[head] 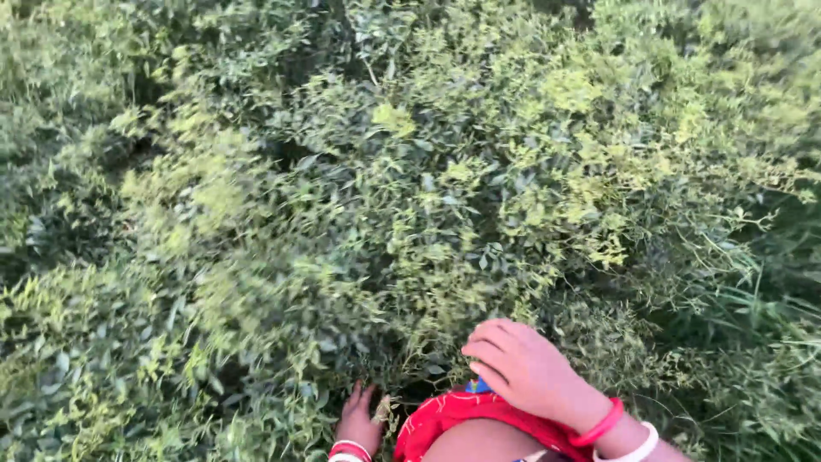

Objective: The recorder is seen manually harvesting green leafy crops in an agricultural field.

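Looking down from the head camera, we see our left hand point(359, 421) low in the picture, pushed into the base of a dense green bush point(410, 188). Its fingers point(357, 395) point up and away from us, lying fairly straight and loosely spread among the stems; the hand looks open, and we cannot make out anything gripped in it, though the leaves hide its fingertips. A pale bit of stalk point(382, 407) sits just beside it on its right, touching or nearly touching the hand; we cannot tell which. Red and white bangles point(351, 450) circle the wrist at the bottom edge.

Between the two hands lies a fold of red cloth point(445, 415), with a small blue patch point(479, 387) showing right at the edge of our right hand.

Our right hand point(522, 368) rests just right of the left and a little higher, back upward, fingers point(489, 351) curled inward to the left into a loose fist. Whether it grips anything underneath we cannot tell, since the palm faces away. A red bangle point(599, 423) and a white bangle point(637, 445) sit on that wrist.

The bush fills everything above and on both sides of the hands, its small leaves darker near the hands and yellow-green at the tips farther off. To the right of the right hand, thin grass blades point(761, 342) stand near the foliage.
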